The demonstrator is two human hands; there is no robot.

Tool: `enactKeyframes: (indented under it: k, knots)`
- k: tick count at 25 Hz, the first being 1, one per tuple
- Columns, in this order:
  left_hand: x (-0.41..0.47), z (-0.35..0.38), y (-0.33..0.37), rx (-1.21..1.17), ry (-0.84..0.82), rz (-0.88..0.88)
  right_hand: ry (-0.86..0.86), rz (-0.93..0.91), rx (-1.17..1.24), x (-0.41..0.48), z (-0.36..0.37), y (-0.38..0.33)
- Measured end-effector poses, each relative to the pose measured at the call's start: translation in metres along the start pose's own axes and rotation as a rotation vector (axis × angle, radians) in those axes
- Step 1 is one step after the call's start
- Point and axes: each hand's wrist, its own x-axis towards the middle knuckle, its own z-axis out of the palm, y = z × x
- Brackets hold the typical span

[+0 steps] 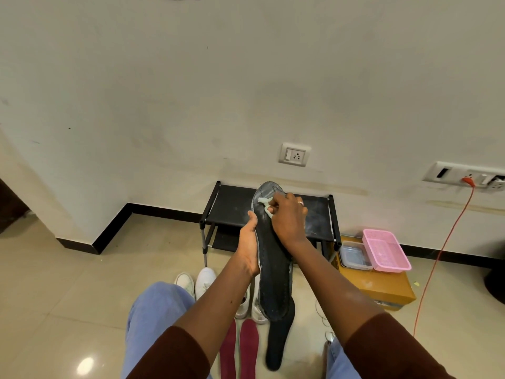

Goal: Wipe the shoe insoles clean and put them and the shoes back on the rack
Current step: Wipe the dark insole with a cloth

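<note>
My left hand [249, 247] grips the left edge of a long black insole [273, 280], held up in front of me with its toe end pointing away. My right hand [288, 218] pinches a small pale wipe [266, 205] and presses it on the insole's upper part. A second black insole [278, 340] lies on the floor below. Two maroon insoles [240, 348] lie side by side between my knees. Two pairs of white shoes [203, 281] stand on the floor in front of the black shoe rack [232, 203], partly hidden by my arms.
A pink basket [385, 250] and a clear plastic tub [354, 254] sit on a yellow cardboard box [382, 289] right of the rack. An orange cable [442, 247] hangs from a wall socket to the floor. Tiled floor stretches to the left.
</note>
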Motion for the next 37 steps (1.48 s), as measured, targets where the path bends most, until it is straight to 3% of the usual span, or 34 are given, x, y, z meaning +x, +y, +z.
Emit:
enactKeyframes:
  k: [8,21,24,28,32,37]
  knots:
    - [0.009,-0.011,0.002,-0.073,0.015,0.082,-0.193,-0.151,0.133,-0.047,0.005,0.01]
    - [-0.002,-0.008,0.01,0.077,0.023,0.073,0.026,-0.057,-0.042,-0.007,0.006,-0.015]
    - [-0.005,-0.009,0.014,0.096,0.035,0.075,-0.018,-0.038,-0.021,-0.01,0.007,-0.016]
    - [0.003,-0.011,0.013,0.168,0.17,0.114,-0.107,-0.055,0.061,-0.025,0.006,-0.012]
    - [0.004,-0.012,0.013,0.054,0.117,0.122,-0.207,-0.019,0.105,-0.044,0.003,-0.006]
    - [-0.001,-0.007,0.008,0.066,0.046,0.098,-0.071,0.012,0.016,-0.035,0.002,-0.011]
